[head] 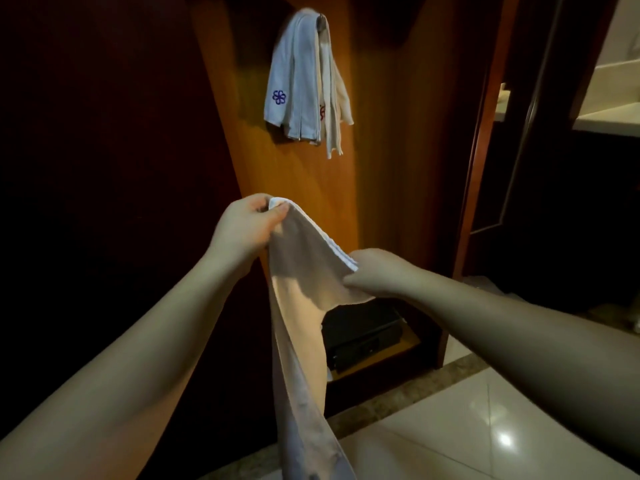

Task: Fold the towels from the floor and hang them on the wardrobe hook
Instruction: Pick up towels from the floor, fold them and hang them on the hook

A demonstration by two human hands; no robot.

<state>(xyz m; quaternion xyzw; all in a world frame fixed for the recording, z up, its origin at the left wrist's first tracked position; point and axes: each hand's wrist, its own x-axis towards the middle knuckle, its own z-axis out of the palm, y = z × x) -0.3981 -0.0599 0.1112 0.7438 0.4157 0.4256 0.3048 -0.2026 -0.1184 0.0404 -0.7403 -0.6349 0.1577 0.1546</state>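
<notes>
Mostly dark on the left: the wardrobe interior there is black, nothing readable. The metal hook [322, 20] is nearly all covered by cloth, only a small part showing. The lower end of the held towel runs off the bottom edge, so its full length cannot be told.

The pale white folded towel [304, 268] hangs in the air between both hands, in front of the orange-brown wooden wardrobe panel [381, 150]. Its top edge, ribbed and stacked in several layers, runs tilted from upper left to lower right; the rest drapes down as a long narrow strip.

Left hand [247, 226] pinches the upper corner between thumb and curled fingers. Right hand [379, 273] grips the lower end of that edge, thumb pressed on the cloth.

White towels with a purple flower logo [303, 81] hang bunched on the hook, above the hands.

Low wardrobe compartment: a black box-shaped safe [363, 336] sits inside, partly hidden by the towel. Glossy pale floor tiles [467, 420] at lower right.
</notes>
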